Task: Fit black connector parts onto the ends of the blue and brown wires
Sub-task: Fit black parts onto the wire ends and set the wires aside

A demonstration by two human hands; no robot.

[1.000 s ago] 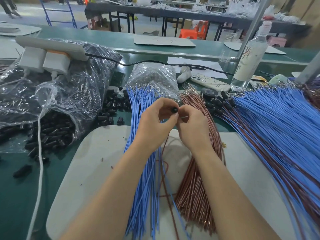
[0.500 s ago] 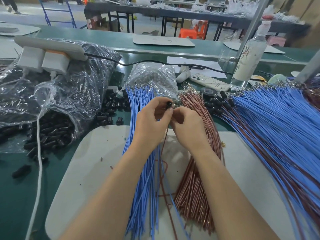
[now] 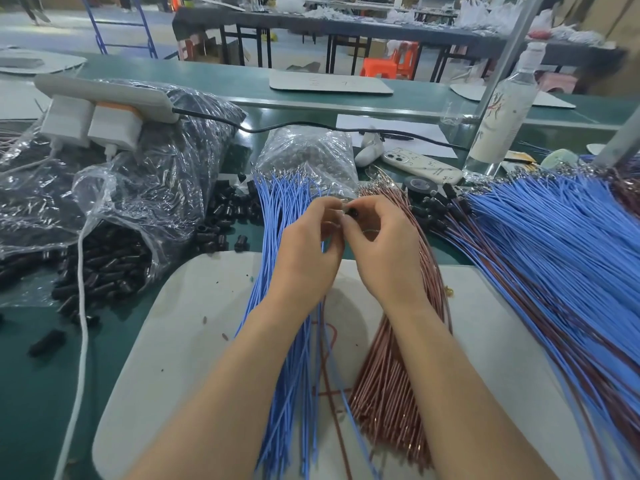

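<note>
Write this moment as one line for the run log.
step: fitting connector | left hand: pinching wire end | right hand: holding black connector | blue wires, brown wires: on mat

Bright even overhead light, soft shadows, wide-angle bending at edges, slight motion blur.

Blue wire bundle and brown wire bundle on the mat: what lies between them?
In the head view, a few loose blue and brown wires on the bare mat lie between the blue bundle and brown bundle.
</note>
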